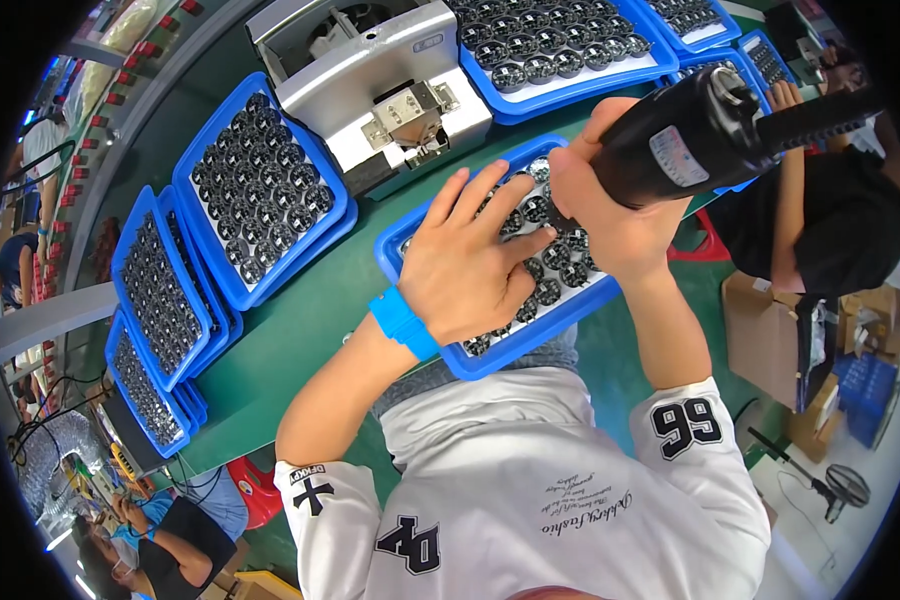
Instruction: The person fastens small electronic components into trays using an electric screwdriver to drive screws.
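Note:
A blue tray (pixel 542 335) in front of me holds rows of small, round, shiny black parts (pixel 548 291) on a white base. My left hand (pixel 475 260) is spread over it, fingers apart, with the fingertips resting among the parts. A blue band circles that wrist. Gripped in my right hand (pixel 615 205) is a black electric screwdriver (pixel 675 140), tilted, with a thick ribbed cable leaving its rear end. Its front end points down at the parts near my left index finger. The exact contact of its tip is hidden by my hands.
Beyond the tray stands a silver machine with a metal fixture (pixel 410 115). More blue trays of similar parts lie left (pixel 255 190) and far right (pixel 560 45), some stacked. A co-worker in black (pixel 820 220) sits at right near cardboard boxes (pixel 760 335). The tabletop (pixel 300 340) is green.

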The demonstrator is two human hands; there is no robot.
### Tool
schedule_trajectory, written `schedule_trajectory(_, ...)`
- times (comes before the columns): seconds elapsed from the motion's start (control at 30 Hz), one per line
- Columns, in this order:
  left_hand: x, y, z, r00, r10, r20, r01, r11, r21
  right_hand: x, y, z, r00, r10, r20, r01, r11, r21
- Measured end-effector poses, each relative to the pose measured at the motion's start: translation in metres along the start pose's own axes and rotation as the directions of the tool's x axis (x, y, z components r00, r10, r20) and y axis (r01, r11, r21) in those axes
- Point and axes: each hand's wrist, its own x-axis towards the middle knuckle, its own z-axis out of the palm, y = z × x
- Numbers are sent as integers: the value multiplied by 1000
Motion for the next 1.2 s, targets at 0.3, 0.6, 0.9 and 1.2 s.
schedule_trajectory(0.3,-3,1,1,999,35,-8,-34,997,63,20,-25,1,980,72,186,-94,989,116)
schedule_trajectory(0.6,-7,0,3,999,28,-30,-26,999,46,89,-52,95,991,107,86,-128,945,301)
schedule_trajectory(0.9,-10,1,6,998,12,-61,-12,1000,-4,97,-27,117,996,62,71,-69,993,99)
schedule_trajectory(1.2,-6,-2,2,999,25,-28,-24,1000,19,63,-43,28,988,-26,149,-19,957,289)
